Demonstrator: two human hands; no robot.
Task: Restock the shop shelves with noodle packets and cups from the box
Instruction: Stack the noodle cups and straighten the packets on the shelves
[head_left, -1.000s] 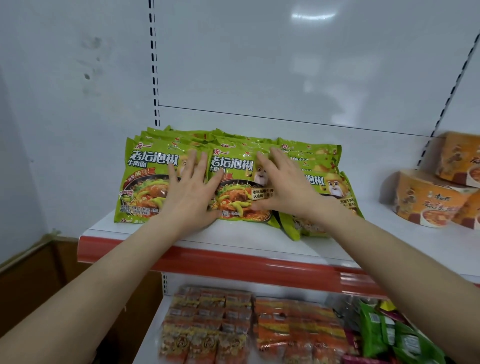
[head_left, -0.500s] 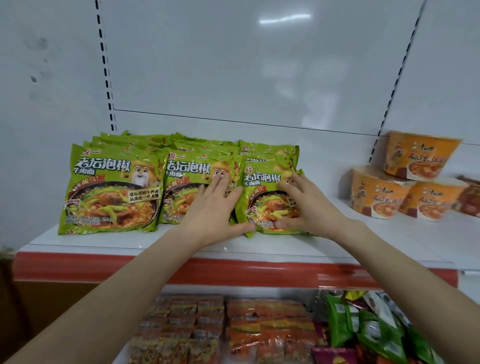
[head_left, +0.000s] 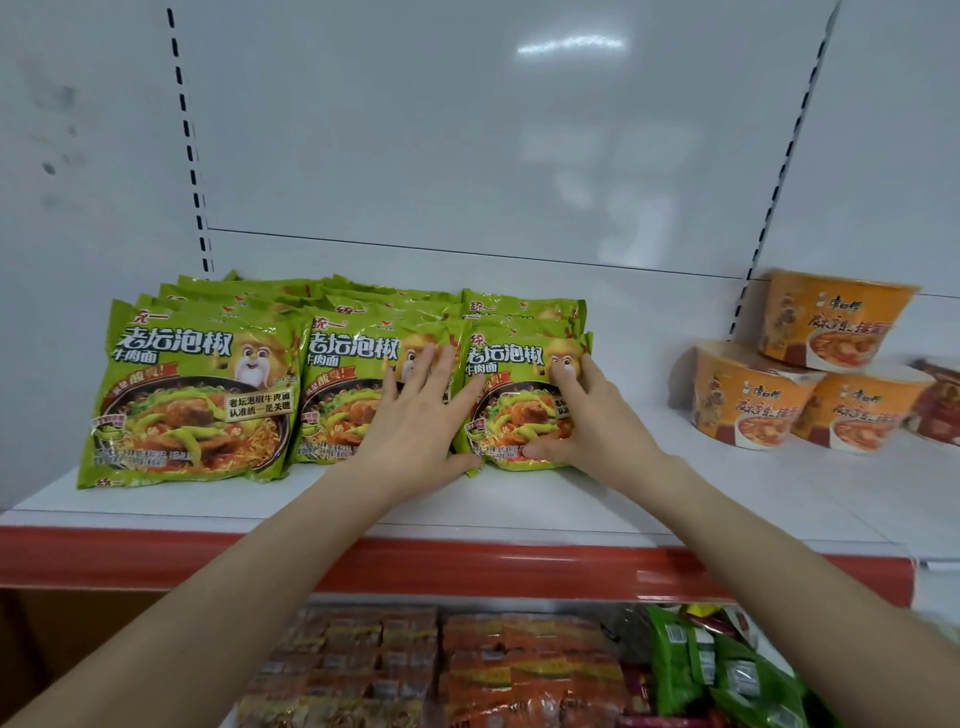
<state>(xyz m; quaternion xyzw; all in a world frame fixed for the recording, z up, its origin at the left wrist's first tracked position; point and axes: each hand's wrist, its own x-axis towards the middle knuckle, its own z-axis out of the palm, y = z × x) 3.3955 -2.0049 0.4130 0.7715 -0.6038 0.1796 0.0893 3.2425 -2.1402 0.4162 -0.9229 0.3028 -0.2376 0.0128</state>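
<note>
Three rows of green noodle packets lean on the white shelf (head_left: 519, 509): a left packet (head_left: 192, 395), a middle packet (head_left: 343, 400) and a right packet (head_left: 514, 410), each with more behind. My left hand (head_left: 421, 415) lies flat with spread fingers across the middle packet's right side, its thumb at the right packet's lower left corner. My right hand (head_left: 587, 421) holds the right packet's right edge, fingers on its front and thumb at its bottom. Three orange noodle cups (head_left: 748, 395) are stacked on their sides at the shelf's right. The box is out of view.
The shelf has a red front strip (head_left: 467, 566) and a white back panel. Bare shelf lies between the packets and the cups. Below, a lower shelf holds orange-red snack packs (head_left: 519, 670) and green packets (head_left: 727, 670). A brown surface shows at lower left.
Both hands slid right along the row, from the left and middle packets to the middle and right ones. The right packet now stands straight in line, and the view has shifted right.
</note>
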